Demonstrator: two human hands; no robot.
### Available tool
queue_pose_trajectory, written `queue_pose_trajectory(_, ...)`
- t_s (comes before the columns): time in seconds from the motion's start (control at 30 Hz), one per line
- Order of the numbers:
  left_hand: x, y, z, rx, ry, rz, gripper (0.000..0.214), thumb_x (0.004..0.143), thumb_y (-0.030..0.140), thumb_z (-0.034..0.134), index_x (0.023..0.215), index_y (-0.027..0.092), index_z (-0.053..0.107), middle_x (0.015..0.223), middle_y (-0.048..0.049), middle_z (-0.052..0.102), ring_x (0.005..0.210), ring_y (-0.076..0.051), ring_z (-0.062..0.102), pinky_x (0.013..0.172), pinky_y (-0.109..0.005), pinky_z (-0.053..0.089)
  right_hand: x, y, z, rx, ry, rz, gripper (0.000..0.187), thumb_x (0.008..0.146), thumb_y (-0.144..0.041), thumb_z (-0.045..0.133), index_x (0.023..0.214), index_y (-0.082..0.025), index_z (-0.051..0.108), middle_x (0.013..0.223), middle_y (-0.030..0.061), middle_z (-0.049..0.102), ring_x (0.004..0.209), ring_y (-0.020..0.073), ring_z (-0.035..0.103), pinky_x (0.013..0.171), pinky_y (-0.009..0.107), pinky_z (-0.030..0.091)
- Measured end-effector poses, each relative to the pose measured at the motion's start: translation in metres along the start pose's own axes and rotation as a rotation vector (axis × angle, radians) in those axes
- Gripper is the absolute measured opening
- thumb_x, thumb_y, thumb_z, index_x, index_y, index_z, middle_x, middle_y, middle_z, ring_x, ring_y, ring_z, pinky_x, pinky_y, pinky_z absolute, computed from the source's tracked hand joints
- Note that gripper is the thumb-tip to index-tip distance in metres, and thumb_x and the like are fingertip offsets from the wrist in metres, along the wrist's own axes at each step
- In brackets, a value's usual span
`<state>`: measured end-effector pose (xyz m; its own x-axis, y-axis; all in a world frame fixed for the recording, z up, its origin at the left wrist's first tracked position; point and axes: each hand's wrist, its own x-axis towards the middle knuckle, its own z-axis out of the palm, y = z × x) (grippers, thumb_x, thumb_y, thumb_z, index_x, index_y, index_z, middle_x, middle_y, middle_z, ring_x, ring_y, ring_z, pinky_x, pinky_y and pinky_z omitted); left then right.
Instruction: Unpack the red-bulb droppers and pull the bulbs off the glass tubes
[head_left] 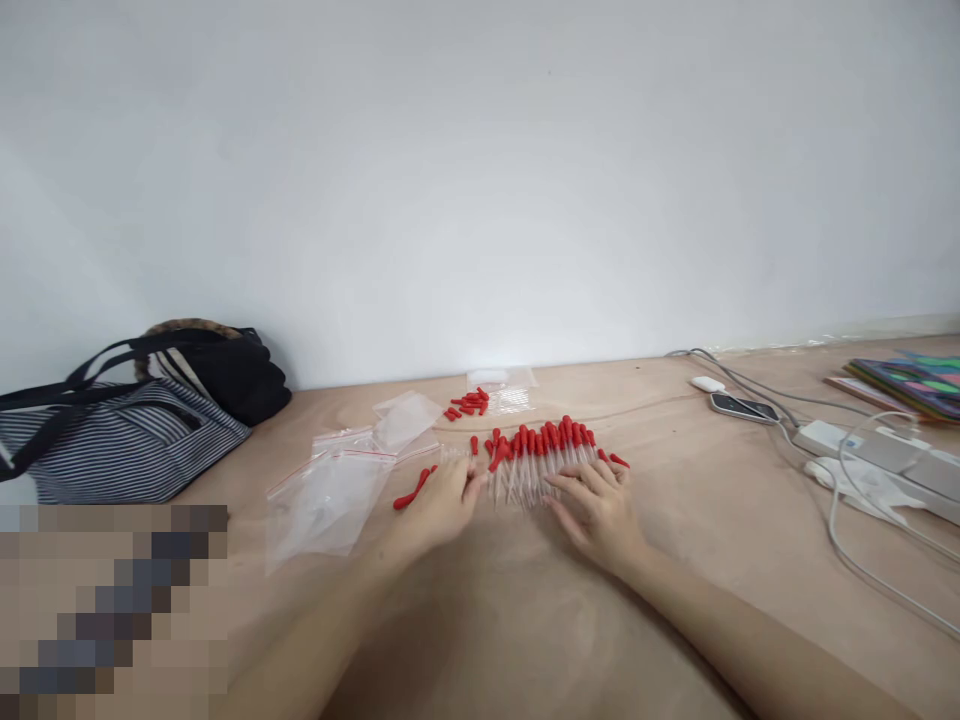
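Observation:
A row of clear droppers [534,478] with red rubber bulbs lies at the middle of the table, bulbs pointing away from me, tips toward me. My left hand [446,497] rests at the row's left end, its fingers bent and the thumb a little apart; its fingertips are partly hidden. My right hand [600,510] lies over the right part of the row, fingers spread and touching the clear tubes. Loose red bulbs [409,498] lie by my left hand, and a few more red bulbs [616,460] lie beyond my right hand.
Clear zip bags [330,500] lie at the left. Behind the row are a small heap of red bulbs [471,402] and a clear packet [511,395]. A striped bag [142,440] stands far left. Power strips [862,447], cables, a dark device [742,407] and colourful booklets [911,385] are right.

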<state>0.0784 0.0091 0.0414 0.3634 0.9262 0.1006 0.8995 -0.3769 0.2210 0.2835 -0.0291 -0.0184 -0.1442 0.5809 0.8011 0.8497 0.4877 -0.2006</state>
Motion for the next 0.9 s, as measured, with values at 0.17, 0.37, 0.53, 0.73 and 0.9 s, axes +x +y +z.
queue_pose_trajectory(0.17, -0.038, -0.003, 0.015, 0.074, 0.147, 0.338, 0.015, 0.083, 0.014, 0.041, 0.070, 0.018, 0.048, 0.067, 0.0006, 0.058, 0.064, -0.016, 0.053, 0.065, -0.029, 0.035, -0.001, -0.024, 0.001, 0.067, -0.095, -0.169, 0.039, 0.080, -0.032, 0.052, 0.116, -0.020, 0.049, 0.109, 0.0090, 0.057, 0.091, 0.0193, 0.051, 0.080, 0.036, 0.029)
queue_pose_trajectory(0.37, -0.045, -0.005, 0.031, 0.295, 0.314, 0.504, 0.024, 0.081, 0.004, 0.031, 0.068, 0.017, 0.047, 0.063, -0.0013, 0.052, 0.058, -0.017, 0.048, 0.071, -0.034, 0.033, -0.001, -0.038, 0.000, 0.209, -0.075, -0.148, 0.024, 0.080, -0.034, 0.051, 0.096, -0.017, 0.054, 0.093, 0.0065, 0.063, 0.083, 0.0169, 0.055, 0.082, 0.037, 0.028)
queue_pose_trajectory(0.53, -0.046, 0.001, 0.034, 0.532, 0.420, 0.586, 0.024, 0.081, 0.004, 0.029, 0.074, 0.016, 0.049, 0.068, -0.0029, 0.052, 0.060, -0.019, 0.047, 0.074, -0.036, 0.030, -0.005, -0.037, 0.007, 0.158, -0.031, -0.212, 0.018, 0.079, -0.024, 0.054, 0.096, -0.021, 0.057, 0.077, -0.0002, 0.065, 0.076, 0.0141, 0.054, 0.084, 0.037, 0.025)
queue_pose_trajectory(0.73, -0.044, -0.008, 0.045, 0.411, 0.473, 0.622, 0.023, 0.085, 0.008, 0.032, 0.074, 0.016, 0.050, 0.065, 0.0004, 0.051, 0.062, -0.015, 0.045, 0.076, -0.033, 0.027, -0.008, -0.032, 0.013, 0.077, -0.104, -0.236, 0.015, 0.076, -0.024, 0.056, 0.090, -0.024, 0.061, 0.068, -0.0018, 0.061, 0.070, 0.0131, 0.048, 0.085, 0.040, 0.022)
queue_pose_trajectory(0.9, -0.046, -0.009, 0.049, 0.334, 0.476, 0.611, 0.021, 0.085, 0.012, 0.037, 0.069, 0.017, 0.051, 0.063, 0.0018, 0.051, 0.062, -0.014, 0.044, 0.079, -0.034, 0.025, -0.011, -0.032, 0.014, 0.054, -0.103, -0.243, 0.009, 0.076, -0.022, 0.055, 0.080, -0.024, 0.062, 0.062, -0.0028, 0.056, 0.067, 0.0123, 0.044, 0.089, 0.043, 0.019)
